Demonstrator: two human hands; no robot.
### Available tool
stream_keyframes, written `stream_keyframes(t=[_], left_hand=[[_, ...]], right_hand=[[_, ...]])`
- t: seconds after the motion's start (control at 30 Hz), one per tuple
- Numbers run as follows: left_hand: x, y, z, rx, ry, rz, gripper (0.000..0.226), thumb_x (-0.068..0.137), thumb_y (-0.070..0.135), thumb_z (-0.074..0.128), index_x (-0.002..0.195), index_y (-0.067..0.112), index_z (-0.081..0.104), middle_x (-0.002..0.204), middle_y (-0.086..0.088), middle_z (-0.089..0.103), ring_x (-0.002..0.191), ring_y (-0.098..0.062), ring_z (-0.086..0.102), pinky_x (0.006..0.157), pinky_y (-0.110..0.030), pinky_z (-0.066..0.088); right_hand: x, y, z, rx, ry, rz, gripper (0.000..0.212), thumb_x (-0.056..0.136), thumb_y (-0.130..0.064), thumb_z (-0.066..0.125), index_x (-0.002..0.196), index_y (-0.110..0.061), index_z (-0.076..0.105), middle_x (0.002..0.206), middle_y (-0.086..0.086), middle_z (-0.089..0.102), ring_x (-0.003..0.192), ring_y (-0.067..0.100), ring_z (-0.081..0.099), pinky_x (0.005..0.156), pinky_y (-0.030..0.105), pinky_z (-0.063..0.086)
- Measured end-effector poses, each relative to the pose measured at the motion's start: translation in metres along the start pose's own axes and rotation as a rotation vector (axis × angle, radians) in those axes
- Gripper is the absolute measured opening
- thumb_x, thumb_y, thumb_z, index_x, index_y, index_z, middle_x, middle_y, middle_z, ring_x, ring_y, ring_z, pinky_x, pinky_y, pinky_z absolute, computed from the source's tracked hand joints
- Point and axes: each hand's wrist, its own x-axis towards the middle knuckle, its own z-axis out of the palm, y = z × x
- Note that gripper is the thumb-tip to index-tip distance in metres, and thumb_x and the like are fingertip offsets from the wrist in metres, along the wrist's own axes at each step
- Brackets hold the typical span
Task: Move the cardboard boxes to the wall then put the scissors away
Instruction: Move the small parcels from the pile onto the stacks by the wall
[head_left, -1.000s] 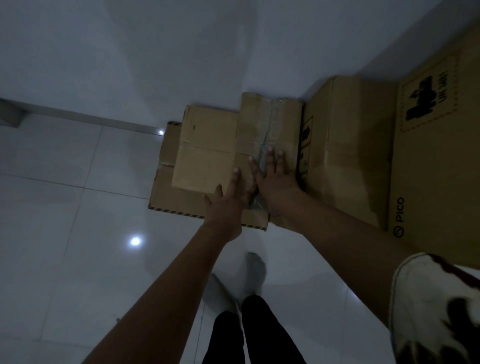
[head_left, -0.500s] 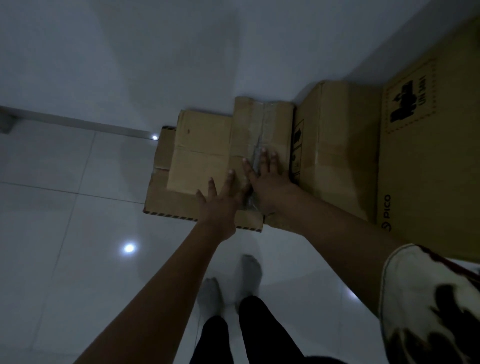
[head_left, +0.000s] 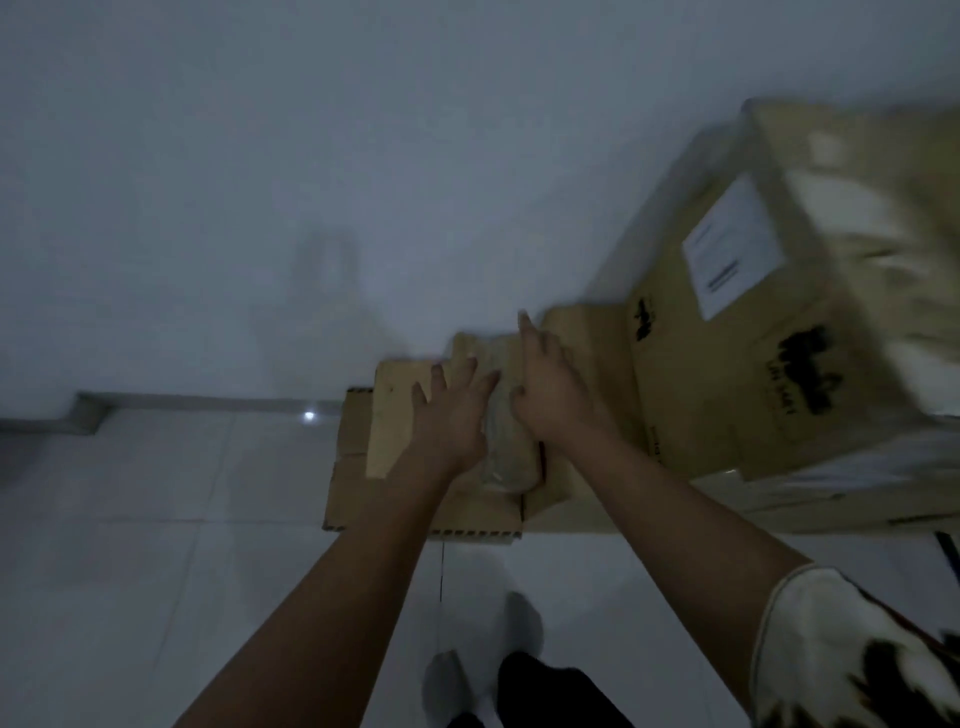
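Flattened cardboard boxes (head_left: 363, 483) lean against the white wall (head_left: 311, 182), their lower edge on the tiled floor. My left hand (head_left: 452, 415) lies flat on the cardboard with fingers spread. Just to its right, my right hand (head_left: 550, 384) stretches up over the taped seam, fingers straight; the frame is blurred there. To the right stands a big cardboard box (head_left: 727, 374) with black print and a white label, and another blurred box is stacked above it. No scissors are in view.
White floor tiles (head_left: 156, 519) spread to the left and toward me, with a light reflection near the skirting. My feet (head_left: 483, 670) stand just below the cardboard. A dark object (head_left: 950, 551) pokes in at the right edge.
The view has tilted up and swung right, showing more wall and the labelled box. Both hands have slid higher on the cardboard; the right hand now reaches its top edge.
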Motion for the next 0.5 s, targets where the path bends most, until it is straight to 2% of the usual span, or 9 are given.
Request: stream_keyframes(t=[0.13,0.23,0.33,0.5], left_hand=[[-0.036,0.042,-0.064,0.069,0.116,0.082,0.085,0.089,0.01,0.055,0.154,0.03,0.004,0.162,-0.001,-0.009,0.146,-0.041,-0.008,0.115,-0.061,0.008],[-0.058,0.07,-0.09,0.116,0.165,0.124,0.087,0.091,0.009,0.054,0.154,0.033,-0.001,0.162,-0.001,-0.013,0.146,-0.041,-0.011,0.116,-0.06,0.004],[-0.073,0.102,-0.117,0.178,0.213,0.209,0.088,0.09,0.004,0.051,0.154,0.033,-0.003,0.161,0.0,-0.019,0.145,-0.041,-0.016,0.116,-0.061,0.001],[-0.097,0.161,-0.162,0.224,0.286,0.304,0.085,0.092,0.008,0.051,0.155,0.032,-0.002,0.161,0.0,-0.019,0.145,-0.04,-0.018,0.116,-0.061,0.0]], right_hand=[[-0.042,-0.015,-0.075,-0.061,0.115,0.016,0.087,0.094,-0.013,0.052,0.155,-0.021,-0.01,0.158,0.017,0.016,0.139,0.037,0.025,0.109,0.045,0.033],[-0.071,-0.021,-0.114,-0.138,0.151,0.031,0.088,0.095,-0.012,0.05,0.154,-0.023,-0.014,0.161,0.015,0.007,0.144,0.036,0.017,0.112,0.044,0.029],[-0.092,-0.019,-0.153,-0.276,0.24,0.004,0.088,0.094,-0.012,0.049,0.154,-0.026,-0.014,0.162,0.014,0.006,0.147,0.035,0.012,0.113,0.046,0.026],[-0.131,-0.005,-0.213,-0.272,0.302,0.169,0.092,0.094,-0.026,0.057,0.155,-0.022,-0.011,0.162,0.014,-0.002,0.149,0.036,0.001,0.116,0.048,0.019]])
